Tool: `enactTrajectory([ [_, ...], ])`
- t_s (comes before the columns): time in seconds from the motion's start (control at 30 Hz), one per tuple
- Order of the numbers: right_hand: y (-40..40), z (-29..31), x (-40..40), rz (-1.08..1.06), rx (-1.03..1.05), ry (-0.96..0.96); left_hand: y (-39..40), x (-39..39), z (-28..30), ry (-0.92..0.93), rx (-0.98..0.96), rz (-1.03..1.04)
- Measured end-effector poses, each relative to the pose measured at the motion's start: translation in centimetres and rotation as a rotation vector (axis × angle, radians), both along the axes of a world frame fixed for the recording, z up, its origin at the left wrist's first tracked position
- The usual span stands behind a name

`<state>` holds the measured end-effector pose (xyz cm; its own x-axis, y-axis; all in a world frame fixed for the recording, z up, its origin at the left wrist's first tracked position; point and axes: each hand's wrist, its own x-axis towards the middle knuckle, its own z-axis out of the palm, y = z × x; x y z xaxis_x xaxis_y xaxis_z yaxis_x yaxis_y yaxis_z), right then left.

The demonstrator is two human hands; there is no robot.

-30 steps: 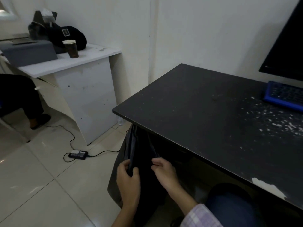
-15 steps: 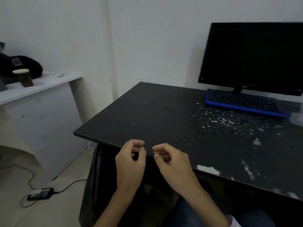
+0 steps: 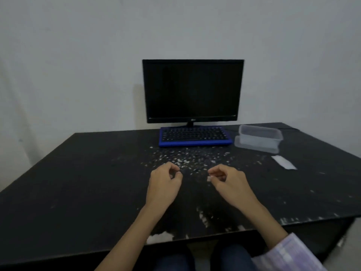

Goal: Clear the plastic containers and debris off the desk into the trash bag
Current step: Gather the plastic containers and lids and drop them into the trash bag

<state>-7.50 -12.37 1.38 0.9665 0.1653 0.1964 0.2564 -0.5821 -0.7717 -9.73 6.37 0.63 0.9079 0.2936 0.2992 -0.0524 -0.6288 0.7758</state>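
Nothing is cleared yet: the clear plastic containers [image 3: 258,138] and scattered white debris [image 3: 187,159] are left on the black bench [image 3: 88,173], over which both hands, left hand [image 3: 163,183] and right hand [image 3: 227,179], are held with fingers loosely curled, empty.

monitor [image 3: 193,90] logo (too blurred), nothing legible

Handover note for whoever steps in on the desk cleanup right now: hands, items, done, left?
Left hand: over the black desk, fingers loosely curled, holding nothing.
Right hand: over the desk, fingers curled; a small pale bit shows at its fingertips, cannot tell whether it is gripped.
Clear rectangular plastic container sits on its lid, far right, beside the blue keyboard.
Flat clear plastic wrapper lies in front of it.
White crumb debris is scattered mid-desk.
Trash bag: out of view.
Done: nothing visibly cleared.
Left: container, wrapper, crumbs.
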Motion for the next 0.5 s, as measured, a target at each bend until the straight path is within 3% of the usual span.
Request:
enactTrajectory([
  [0.23,-8.0,1.6,9.0,-0.207,-0.039,-0.015,-7.7,11.7,2.3,0.057,-0.073,-0.19],
  [0.5,-14.5,3.1,19.7,-0.438,-0.188,-0.092,-14.5,22.4,3.5,0.138,-0.132,-0.269],
])
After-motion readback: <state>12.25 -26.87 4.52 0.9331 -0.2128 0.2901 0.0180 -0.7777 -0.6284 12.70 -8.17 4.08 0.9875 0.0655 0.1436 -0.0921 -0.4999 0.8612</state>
